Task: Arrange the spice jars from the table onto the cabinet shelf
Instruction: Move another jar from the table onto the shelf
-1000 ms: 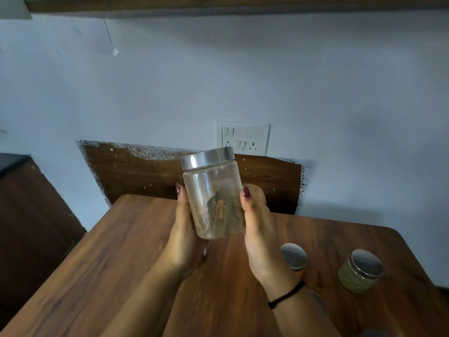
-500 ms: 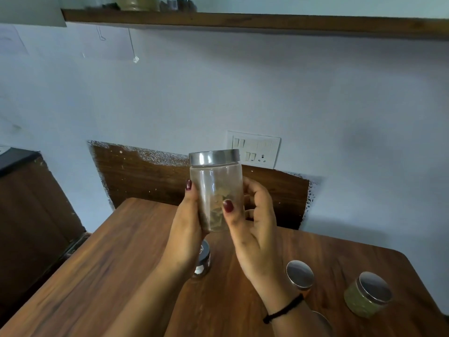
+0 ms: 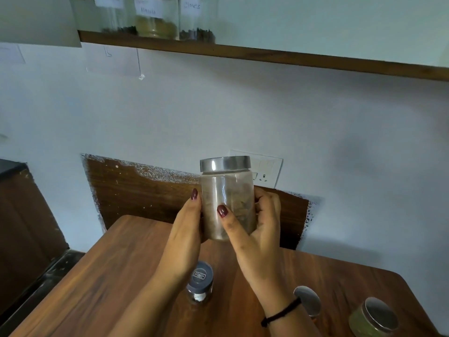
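I hold a clear spice jar (image 3: 227,198) with a silver lid upright above the wooden table (image 3: 109,276). Brown dried pieces lie inside it. My left hand (image 3: 187,232) grips its left side and my right hand (image 3: 255,229) wraps around its right side, thumb across the front. On the table stand a small jar with a grey cap (image 3: 199,283), a silver-lidded jar (image 3: 308,300) partly hidden by my right wrist, and a greenish jar (image 3: 373,317). High up, the wooden shelf (image 3: 267,55) carries three labelled jars (image 3: 155,18) at its left end.
A white switch plate (image 3: 264,171) sits on the wall behind the held jar. A dark wooden panel (image 3: 145,190) backs the table. A dark cabinet (image 3: 21,227) stands at the left. The shelf's right part is bare.
The view has tilted upward, bringing the shelf and its jars into sight. The jar stays in both hands and has risen slightly over the table.
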A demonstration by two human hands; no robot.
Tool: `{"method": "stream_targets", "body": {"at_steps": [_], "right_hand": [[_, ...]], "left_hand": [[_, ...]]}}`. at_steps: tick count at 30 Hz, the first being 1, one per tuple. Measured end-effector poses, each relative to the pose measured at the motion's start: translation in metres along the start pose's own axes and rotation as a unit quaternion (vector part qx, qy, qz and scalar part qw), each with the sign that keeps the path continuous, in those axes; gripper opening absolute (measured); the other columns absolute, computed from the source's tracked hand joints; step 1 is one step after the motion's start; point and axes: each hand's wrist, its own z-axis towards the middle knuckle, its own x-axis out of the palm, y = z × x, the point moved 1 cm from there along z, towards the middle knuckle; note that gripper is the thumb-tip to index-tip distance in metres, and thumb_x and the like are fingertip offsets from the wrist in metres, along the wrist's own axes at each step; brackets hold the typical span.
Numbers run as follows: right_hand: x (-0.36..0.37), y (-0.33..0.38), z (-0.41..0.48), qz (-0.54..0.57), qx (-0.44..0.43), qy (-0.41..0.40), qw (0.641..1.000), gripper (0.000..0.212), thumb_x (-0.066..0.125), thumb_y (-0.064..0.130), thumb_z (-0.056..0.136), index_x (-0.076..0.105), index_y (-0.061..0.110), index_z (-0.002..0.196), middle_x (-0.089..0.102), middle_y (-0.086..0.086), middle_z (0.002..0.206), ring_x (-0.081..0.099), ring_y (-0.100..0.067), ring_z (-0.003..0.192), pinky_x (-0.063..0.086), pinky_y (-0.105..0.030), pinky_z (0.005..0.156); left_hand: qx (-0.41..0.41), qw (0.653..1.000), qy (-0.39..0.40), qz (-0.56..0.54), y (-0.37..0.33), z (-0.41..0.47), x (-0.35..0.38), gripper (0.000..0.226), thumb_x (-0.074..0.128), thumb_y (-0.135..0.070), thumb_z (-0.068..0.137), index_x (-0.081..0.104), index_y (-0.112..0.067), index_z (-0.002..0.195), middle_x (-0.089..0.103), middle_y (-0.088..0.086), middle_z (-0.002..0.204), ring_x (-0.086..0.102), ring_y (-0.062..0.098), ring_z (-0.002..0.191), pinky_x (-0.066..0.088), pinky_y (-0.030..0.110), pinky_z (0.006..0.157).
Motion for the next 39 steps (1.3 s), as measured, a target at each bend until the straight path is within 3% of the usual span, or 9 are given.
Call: {"method": "stream_targets", "body": {"at_steps": [6, 10, 14, 21, 24, 27, 30, 33, 39], "right_hand": [[0.015, -0.005, 0.002, 0.047, 0.059, -0.027, 0.997, 0.072, 0.073, 0.068, 0.065, 0.062, 0.019, 0.116, 0.051, -0.005, 0.11, 0.061, -0.015, 0.102, 0.054, -0.023, 0.082], [0.022, -0.001, 0.001, 0.076, 0.065, -0.008, 0.995, 0.066, 0.07, 0.07, 0.069, 0.066, 0.019, 0.112, 0.059, -0.006, 0.105, 0.064, -0.021, 0.099, 0.055, -0.028, 0.081], [0.03, -0.002, -0.001, 0.095, 0.054, -0.044, 0.993, 0.064, 0.068, 0.063, 0.076, 0.057, 0.017, 0.12, 0.069, -0.004, 0.105, 0.068, -0.022, 0.096, 0.055, -0.032, 0.08], [0.033, -0.007, -0.002, 0.0, 0.002, -0.057, 0.998, 0.053, 0.05, 0.065, 0.089, 0.06, 0.019, 0.114, 0.062, -0.008, 0.11, 0.062, -0.024, 0.103, 0.053, -0.038, 0.087], [0.031, -0.007, 0.002, -0.034, -0.001, -0.056, 0.998, 0.05, 0.05, 0.061, 0.09, 0.064, 0.02, 0.116, 0.065, -0.003, 0.109, 0.065, -0.017, 0.096, 0.055, -0.027, 0.08], [0.03, -0.006, 0.006, -0.07, -0.01, -0.054, 0.996, 0.042, 0.055, 0.054, 0.09, 0.069, 0.022, 0.113, 0.069, 0.005, 0.102, 0.068, -0.015, 0.09, 0.059, -0.032, 0.074], [0.035, -0.002, 0.009, -0.057, 0.007, -0.035, 0.998, 0.056, 0.061, 0.065, 0.082, 0.07, 0.02, 0.113, 0.069, 0.004, 0.102, 0.069, -0.016, 0.088, 0.06, -0.034, 0.07], [0.04, 0.0, 0.012, -0.083, 0.019, -0.011, 0.996, 0.069, 0.069, 0.072, 0.068, 0.065, 0.026, 0.119, 0.066, 0.009, 0.11, 0.067, -0.018, 0.093, 0.059, -0.034, 0.068], [0.045, -0.006, 0.016, -0.08, 0.033, 0.021, 0.996, 0.069, 0.079, 0.067, 0.062, 0.063, 0.032, 0.121, 0.065, 0.008, 0.112, 0.067, -0.018, 0.101, 0.06, -0.04, 0.077]], "left_hand": [[-0.044, 0.996, 0.052, -0.058, 0.0, 0.019, -0.01, 0.053, 0.027, -0.047, 0.103, 0.065, -0.018, 0.126, 0.072, 0.008, 0.12, 0.067, 0.022, 0.115, 0.054, 0.038, 0.094], [-0.069, 0.987, 0.087, -0.12, 0.005, 0.021, -0.008, 0.057, 0.019, -0.041, 0.107, 0.073, -0.024, 0.114, 0.073, 0.009, 0.115, 0.069, 0.023, 0.11, 0.057, 0.031, 0.081], [-0.088, 0.971, 0.109, -0.194, 0.005, 0.023, -0.011, 0.065, 0.019, -0.052, 0.102, 0.063, -0.013, 0.129, 0.067, 0.016, 0.124, 0.065, 0.029, 0.117, 0.056, 0.034, 0.082], [-0.011, 0.986, 0.06, -0.152, 0.001, 0.023, -0.016, 0.056, 0.031, -0.054, 0.091, 0.075, -0.025, 0.112, 0.073, 0.007, 0.117, 0.067, 0.02, 0.114, 0.05, 0.039, 0.096], [0.038, 0.991, 0.036, -0.125, -0.006, 0.026, -0.017, 0.049, 0.033, -0.053, 0.096, 0.078, -0.035, 0.099, 0.075, 0.001, 0.109, 0.069, 0.015, 0.108, 0.052, 0.035, 0.092], [0.07, 0.995, 0.0, -0.069, -0.006, 0.035, -0.026, 0.051, 0.027, -0.034, 0.106, 0.076, -0.025, 0.099, 0.076, 0.004, 0.102, 0.07, 0.016, 0.1, 0.056, 0.031, 0.085], [0.112, 0.993, -0.029, 0.019, -0.005, 0.039, -0.03, 0.045, 0.026, -0.029, 0.109, 0.068, -0.014, 0.11, 0.072, 0.003, 0.103, 0.068, 0.014, 0.099, 0.053, 0.03, 0.086], [0.128, 0.99, -0.054, 0.017, -0.009, 0.036, -0.028, 0.042, 0.031, -0.04, 0.102, 0.065, -0.015, 0.108, 0.068, -0.004, 0.096, 0.065, 0.001, 0.089, 0.049, 0.011, 0.075], [0.151, 0.987, -0.053, 0.031, -0.01, 0.04, -0.032, 0.048, 0.034, -0.058, 0.094, 0.063, -0.021, 0.102, 0.068, -0.004, 0.095, 0.066, 0.009, 0.088, 0.051, 0.014, 0.073]]}}
